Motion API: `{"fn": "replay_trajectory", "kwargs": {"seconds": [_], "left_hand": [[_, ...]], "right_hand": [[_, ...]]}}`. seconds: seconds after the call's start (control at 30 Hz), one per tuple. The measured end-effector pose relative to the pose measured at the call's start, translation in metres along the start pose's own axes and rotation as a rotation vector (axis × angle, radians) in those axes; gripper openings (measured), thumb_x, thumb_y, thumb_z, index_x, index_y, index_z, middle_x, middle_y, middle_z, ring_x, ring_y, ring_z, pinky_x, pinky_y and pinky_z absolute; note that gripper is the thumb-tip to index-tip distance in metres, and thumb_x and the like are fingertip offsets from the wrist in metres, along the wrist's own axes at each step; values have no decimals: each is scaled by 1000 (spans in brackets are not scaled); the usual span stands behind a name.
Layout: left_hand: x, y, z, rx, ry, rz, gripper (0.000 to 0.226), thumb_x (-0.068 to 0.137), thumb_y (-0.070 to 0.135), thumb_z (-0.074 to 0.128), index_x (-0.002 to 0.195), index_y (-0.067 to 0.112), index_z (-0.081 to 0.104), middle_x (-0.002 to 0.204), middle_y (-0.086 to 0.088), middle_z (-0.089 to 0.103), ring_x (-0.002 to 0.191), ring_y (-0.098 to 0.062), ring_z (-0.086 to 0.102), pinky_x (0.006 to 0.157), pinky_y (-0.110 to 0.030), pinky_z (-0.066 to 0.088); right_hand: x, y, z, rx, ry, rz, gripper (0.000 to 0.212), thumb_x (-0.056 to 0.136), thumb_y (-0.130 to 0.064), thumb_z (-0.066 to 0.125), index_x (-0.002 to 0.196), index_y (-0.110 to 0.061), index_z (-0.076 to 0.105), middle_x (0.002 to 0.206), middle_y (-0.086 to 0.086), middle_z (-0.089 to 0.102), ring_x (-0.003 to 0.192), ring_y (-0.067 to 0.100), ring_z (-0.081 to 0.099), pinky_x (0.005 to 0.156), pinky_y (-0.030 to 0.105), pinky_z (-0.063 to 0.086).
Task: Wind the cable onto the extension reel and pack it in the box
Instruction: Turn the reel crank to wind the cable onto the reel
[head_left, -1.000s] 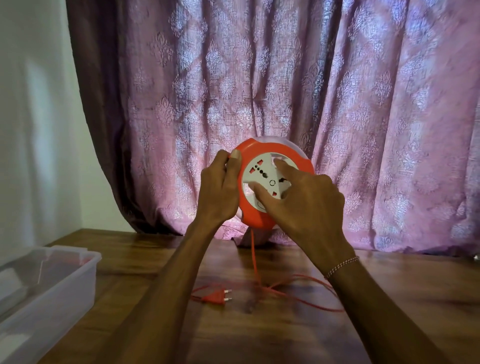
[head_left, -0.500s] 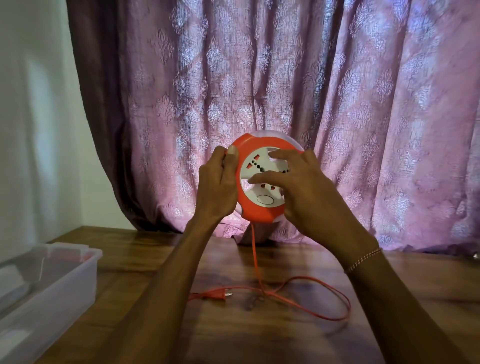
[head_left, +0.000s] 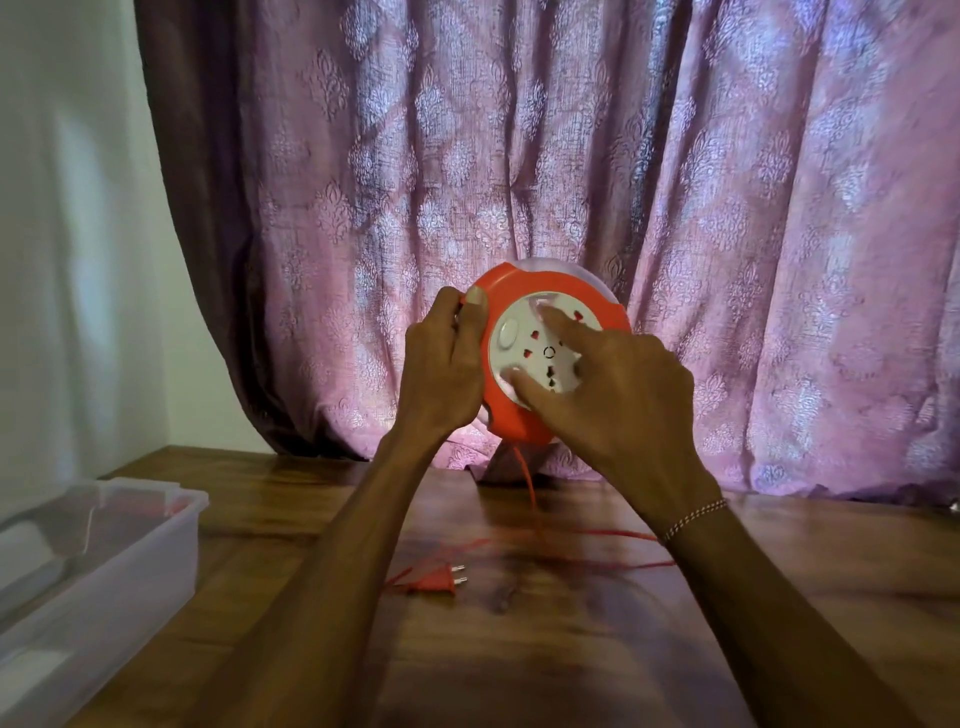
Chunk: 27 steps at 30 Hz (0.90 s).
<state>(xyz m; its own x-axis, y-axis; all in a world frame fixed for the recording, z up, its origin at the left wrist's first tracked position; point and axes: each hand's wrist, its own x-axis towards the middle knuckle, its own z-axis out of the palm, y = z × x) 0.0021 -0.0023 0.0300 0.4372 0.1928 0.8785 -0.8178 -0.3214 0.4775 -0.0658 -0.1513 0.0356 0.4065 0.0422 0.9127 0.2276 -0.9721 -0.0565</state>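
I hold a round orange extension reel (head_left: 524, 291) upright in the air above the wooden table (head_left: 545, 649). My left hand (head_left: 441, 364) grips its left rim, thumb on the front. My right hand (head_left: 618, 400) presses thumb and forefinger on the reel's white socket face (head_left: 524, 343). An orange cable (head_left: 527, 483) hangs from the reel's bottom and lies in a loose loop on the table. Its orange two-pin plug (head_left: 434, 581) rests on the table below my left forearm. A clear plastic box (head_left: 88, 571) stands open at the left edge.
A pink patterned curtain (head_left: 571, 182) hangs right behind the reel and touches the table's far edge. A white wall (head_left: 67, 234) is at the left. Something red shows dimly through the box's far wall.
The white socket face has turned under my right hand's fingers. The cable loop on the table has shrunk and the plug has shifted a little. The reel stays in the air.
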Motion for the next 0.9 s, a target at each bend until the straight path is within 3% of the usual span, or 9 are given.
{"fn": "replay_trajectory", "kwargs": {"seconds": [0.07,0.2,0.37,0.43,0.5,0.6,0.7,0.8,0.9], "left_hand": [[0,0,0,-1,-9,-6,46,106,45,39,80,8,48,64,-8,54,57,-8,47,58,-47,43],[-1,0,0,-5,-13,-8,49,106,45,38,83,3,50,68,-13,58,58,-9,49,59,-47,44],[0,-1,-3,-8,-7,-22,54,104,50,37,85,1,50,71,-19,60,58,-19,54,58,-49,47],[1,-2,-5,-20,-1,-21,54,104,50,37,85,1,49,71,-21,58,60,-25,53,60,-51,47],[3,-2,-6,-16,5,-27,53,105,49,37,85,0,50,73,-20,59,67,-35,57,63,-54,49],[3,-2,-5,-13,-4,-17,53,105,47,37,87,-1,51,74,-19,62,71,-36,61,63,-56,51],[1,-3,-3,12,-30,6,51,106,45,37,89,0,53,74,-18,65,70,-33,65,61,-54,52],[1,-3,0,28,-22,41,42,106,43,39,80,13,49,64,0,59,58,-8,57,54,-38,49],[1,-4,2,36,-11,48,37,106,41,40,76,20,44,58,7,50,52,-3,49,49,-25,38]], "right_hand": [[0,-2,1,7,35,53,71,78,-79,45,134,-36,54,96,2,75,89,32,69,70,37,54],[1,-1,0,-3,35,-2,66,84,-74,48,131,-28,59,92,1,74,93,28,65,70,36,52],[6,9,-4,164,93,-273,20,86,-15,66,106,-12,65,109,10,66,100,33,53,81,46,49],[8,11,-7,142,-66,-335,34,78,-2,64,107,-19,68,125,13,59,112,36,47,88,49,48],[7,9,-10,95,-229,-333,50,75,-3,67,117,-30,68,142,13,46,126,37,38,98,49,44],[5,4,-10,-15,-299,-303,60,76,-11,73,127,-40,62,148,11,38,132,36,32,105,46,40],[3,3,-10,-45,-239,-285,56,75,-18,68,125,-43,63,138,12,47,123,34,41,100,43,41],[1,2,-8,-12,-175,-243,52,77,-29,46,123,-44,64,124,12,55,114,35,47,92,45,46],[-1,3,-5,32,-107,-165,57,75,-32,60,129,-47,57,109,10,59,105,33,51,84,42,51]]}}
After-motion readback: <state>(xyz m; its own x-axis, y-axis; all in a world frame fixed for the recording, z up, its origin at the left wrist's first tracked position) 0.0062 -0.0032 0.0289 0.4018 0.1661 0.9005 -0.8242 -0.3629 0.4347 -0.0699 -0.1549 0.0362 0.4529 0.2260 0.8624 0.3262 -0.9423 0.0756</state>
